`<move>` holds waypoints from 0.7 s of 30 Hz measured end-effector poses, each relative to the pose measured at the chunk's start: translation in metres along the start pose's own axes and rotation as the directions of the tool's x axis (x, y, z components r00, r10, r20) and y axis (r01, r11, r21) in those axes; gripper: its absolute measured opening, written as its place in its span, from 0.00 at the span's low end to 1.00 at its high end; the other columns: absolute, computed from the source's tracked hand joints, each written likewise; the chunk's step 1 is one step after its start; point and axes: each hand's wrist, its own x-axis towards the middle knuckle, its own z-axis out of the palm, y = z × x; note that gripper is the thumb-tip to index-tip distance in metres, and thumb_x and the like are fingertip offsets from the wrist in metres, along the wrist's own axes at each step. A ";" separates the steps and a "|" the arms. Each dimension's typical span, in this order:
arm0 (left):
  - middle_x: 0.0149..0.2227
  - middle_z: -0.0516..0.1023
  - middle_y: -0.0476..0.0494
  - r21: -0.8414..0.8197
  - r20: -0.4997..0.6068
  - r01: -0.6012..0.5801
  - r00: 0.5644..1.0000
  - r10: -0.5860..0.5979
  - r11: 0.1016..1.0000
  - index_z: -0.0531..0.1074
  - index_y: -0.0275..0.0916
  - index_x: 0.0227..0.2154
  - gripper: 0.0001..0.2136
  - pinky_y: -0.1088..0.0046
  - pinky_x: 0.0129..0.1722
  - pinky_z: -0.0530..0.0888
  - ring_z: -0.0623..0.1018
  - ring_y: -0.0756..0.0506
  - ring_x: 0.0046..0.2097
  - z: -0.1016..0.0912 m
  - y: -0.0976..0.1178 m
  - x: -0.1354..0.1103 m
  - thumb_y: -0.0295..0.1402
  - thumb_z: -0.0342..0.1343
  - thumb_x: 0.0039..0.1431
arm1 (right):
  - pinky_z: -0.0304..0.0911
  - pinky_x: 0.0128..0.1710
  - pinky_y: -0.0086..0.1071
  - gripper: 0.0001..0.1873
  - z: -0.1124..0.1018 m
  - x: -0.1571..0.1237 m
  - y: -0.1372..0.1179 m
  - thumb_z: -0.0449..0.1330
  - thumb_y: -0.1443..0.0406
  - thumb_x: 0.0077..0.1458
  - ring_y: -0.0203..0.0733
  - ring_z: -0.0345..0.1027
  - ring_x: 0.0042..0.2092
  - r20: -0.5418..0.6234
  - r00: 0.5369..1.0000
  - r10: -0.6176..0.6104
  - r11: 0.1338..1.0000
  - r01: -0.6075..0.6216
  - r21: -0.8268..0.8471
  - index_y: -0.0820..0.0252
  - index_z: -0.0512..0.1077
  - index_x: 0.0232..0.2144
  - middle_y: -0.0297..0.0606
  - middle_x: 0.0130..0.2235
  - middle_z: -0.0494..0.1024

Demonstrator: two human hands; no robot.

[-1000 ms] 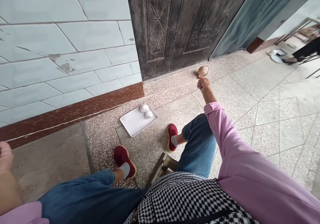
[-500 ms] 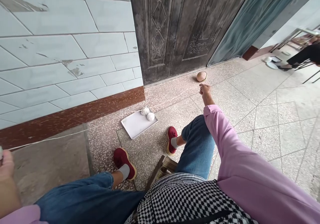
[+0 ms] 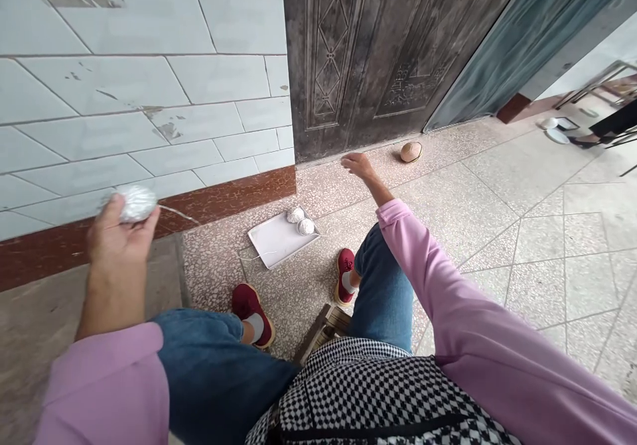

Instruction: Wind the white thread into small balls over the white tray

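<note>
My left hand (image 3: 119, 239) is raised in front of the wall, fingers wrapped round a white ball of yarn (image 3: 138, 203). From that ball a strand (image 3: 176, 213) runs down to the right. My right hand (image 3: 357, 164) reaches out low before the door, its fingers bent and pressed together; whatever they pinch is too small to make out. Between the hands, a pale shallow tray (image 3: 276, 243) lies on the floor. Two white yarn balls, one behind (image 3: 295, 215) and one in front (image 3: 305, 226), sit at its right end. Loose strands curl by the tray.
A tan rounded object (image 3: 411, 152) with a dark rim lies near the dark carved door (image 3: 343, 67). Blue curtain (image 3: 478, 54) hangs to its right. My red shoes (image 3: 253, 316) flank a low wooden stool (image 3: 326, 329). Far right, another person's leg (image 3: 612, 123) shows near dishes (image 3: 556, 134).
My left hand has come up and right into view with the yarn ball. My right hand has moved left, away from the tan object. The long stretched strand now hangs slack.
</note>
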 end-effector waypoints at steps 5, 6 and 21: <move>0.42 0.76 0.40 0.136 0.350 -0.003 0.936 -0.045 0.991 0.57 0.41 0.38 0.47 0.47 0.55 0.59 0.59 0.14 0.92 0.081 -0.005 -0.031 0.69 0.86 0.57 | 0.84 0.50 0.33 0.08 0.075 -0.010 -0.042 0.75 0.74 0.78 0.41 0.84 0.45 0.309 0.950 -0.046 0.979 -0.019 0.202 0.63 0.88 0.42 0.44 0.47 0.93; 0.41 0.74 0.39 0.171 0.434 -0.020 0.899 -0.057 0.985 0.55 0.42 0.37 0.48 0.47 0.53 0.54 0.55 0.11 0.93 0.095 -0.004 -0.037 0.73 0.84 0.57 | 0.85 0.52 0.34 0.06 0.091 -0.014 -0.049 0.75 0.73 0.80 0.42 0.85 0.48 0.366 0.928 -0.076 0.962 -0.029 0.272 0.63 0.88 0.44 0.45 0.49 0.93; 0.48 0.89 0.50 0.037 0.282 0.032 0.959 -0.041 0.999 0.79 0.40 0.54 0.44 0.58 0.59 0.79 0.82 0.42 0.55 0.153 -0.036 -0.047 0.50 0.97 0.40 | 0.65 0.44 0.33 0.24 0.183 -0.083 -0.067 0.74 0.57 0.89 0.42 0.70 0.38 0.588 0.669 -0.454 0.878 0.227 0.421 0.59 0.81 0.36 0.30 0.31 0.74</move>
